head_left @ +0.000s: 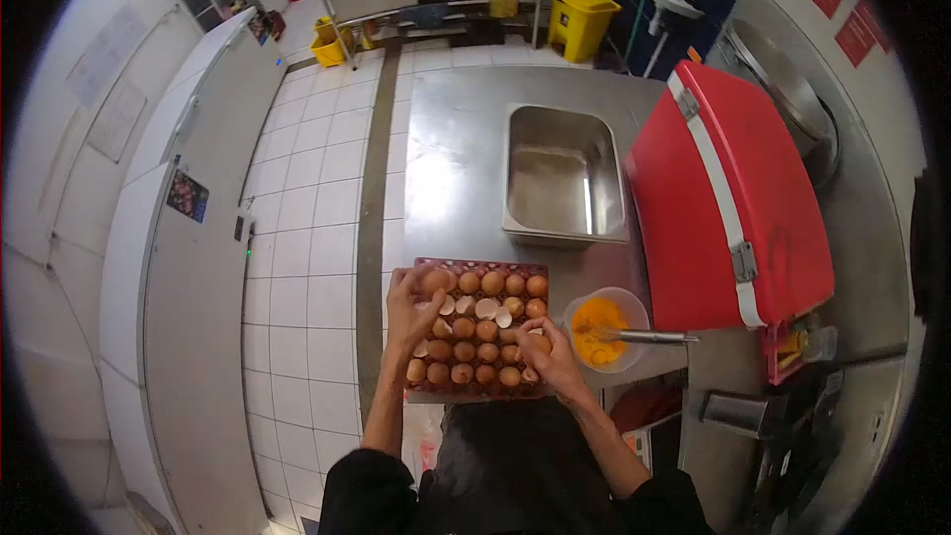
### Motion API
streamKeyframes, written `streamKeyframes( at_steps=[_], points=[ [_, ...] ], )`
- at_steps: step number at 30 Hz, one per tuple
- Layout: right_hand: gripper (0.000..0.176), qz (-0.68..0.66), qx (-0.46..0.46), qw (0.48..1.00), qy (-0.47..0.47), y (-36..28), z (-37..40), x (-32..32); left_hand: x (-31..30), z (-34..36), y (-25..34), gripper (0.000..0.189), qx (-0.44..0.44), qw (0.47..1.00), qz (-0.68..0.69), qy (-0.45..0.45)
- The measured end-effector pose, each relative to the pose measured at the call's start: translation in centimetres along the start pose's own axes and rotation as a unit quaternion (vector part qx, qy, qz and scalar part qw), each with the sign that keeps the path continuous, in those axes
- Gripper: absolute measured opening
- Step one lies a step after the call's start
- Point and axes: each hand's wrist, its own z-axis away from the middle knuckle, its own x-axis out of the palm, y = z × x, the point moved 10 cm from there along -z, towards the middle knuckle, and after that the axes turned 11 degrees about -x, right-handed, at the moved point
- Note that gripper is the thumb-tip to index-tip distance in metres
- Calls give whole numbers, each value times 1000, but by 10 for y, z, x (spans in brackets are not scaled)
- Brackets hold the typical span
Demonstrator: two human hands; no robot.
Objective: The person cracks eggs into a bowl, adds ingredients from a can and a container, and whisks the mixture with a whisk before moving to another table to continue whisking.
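Black sleeves (369, 491) lead to hands (412, 309) (558, 357) flanking eggs (463, 328).

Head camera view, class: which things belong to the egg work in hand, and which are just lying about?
Likely in use:
egg tray
brown eggs
broken eggshells
plastic bowl
whisk

Likely just lying about:
red cool box
yellow bin
yellow bucket

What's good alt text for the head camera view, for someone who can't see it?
A person's left hand is at the far left corner of a tray of brown eggs and broken shells; the right hand touches an egg near its right edge. A bowl of yolk with a whisk, a metal pan and a red box stand nearby.
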Motion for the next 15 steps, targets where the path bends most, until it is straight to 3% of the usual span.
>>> streamKeyframes(
  at_steps=[1, 3, 4, 5, 6, 7, 9, 10, 12, 15],
  points=[
    [35, -205, 17, 978, 24, 0, 10, 0, 7, 18, 15, 38, -7, 995, 101, -15],
    [32, -249, 0, 968, 36, -21, 19, -2, 15, 57, 52, 46, 62, 970, 234, 5],
    [32, -326, -21, 943, 68, -26, 21, -5, 30, 75, 67, 46, 61, 969, 239, -3],
    [33, -401, -44, 910, 95, -31, 23, -12, 34, 95, 86, 48, 98, 965, 240, 49],
    [34, -405, -49, 909, 81, -34, 28, -15, 37, 113, 98, 52, 135, 956, 240, 103],
    [34, -405, -52, 909, 82, -39, 31, -15, 51, 121, 98, 52, 137, 956, 240, 102],
    [36, -349, -85, 921, 151, -48, 38, -27, 102, 126, 102, 50, 130, 982, 135, -18],
    [38, -356, -86, 921, 133, -43, 40, -34, 111, 130, 103, 50, 132, 982, 134, -21],
    [37, -369, -84, 915, 138, -48, 47, -53, 109, 130, 100, 52, 108, 956, 272, 32],
    [36, -371, -82, 911, 159, -44, 57, -71, 140, 137, 120, 50, 151, 975, 158, -49]
  ],
)
